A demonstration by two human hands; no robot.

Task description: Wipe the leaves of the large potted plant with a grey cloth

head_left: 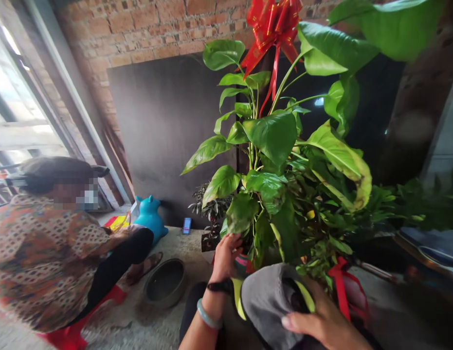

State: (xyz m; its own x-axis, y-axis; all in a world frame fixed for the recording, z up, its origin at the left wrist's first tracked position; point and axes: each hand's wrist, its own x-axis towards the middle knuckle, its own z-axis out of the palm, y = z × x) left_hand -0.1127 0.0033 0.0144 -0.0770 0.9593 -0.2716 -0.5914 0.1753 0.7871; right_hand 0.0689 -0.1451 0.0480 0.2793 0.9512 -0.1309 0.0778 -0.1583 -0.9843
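A tall potted plant with broad green leaves (272, 136) stands in front of me. My left hand (228, 253) reaches to its base, fingers extended at the lower edge of a drooping leaf (243, 214); whether they touch it I cannot tell. On that wrist are a dark band and a pale bangle (208, 315). My right hand (317, 318) grips a bunched grey cloth (264, 301) with yellow-green edging, thumb pressed on its near side. The cloth is held close below the foliage, and part of that hand is hidden behind it.
To the left, a person in a patterned shirt (47, 257) sits on a red stool (75, 335). A dark basin (166, 283) rests on the floor between us. Behind are a blue animal figure (150, 216), a phone (186, 225) and a dark panel (168, 126). A red bow (273, 24) tops the plant.
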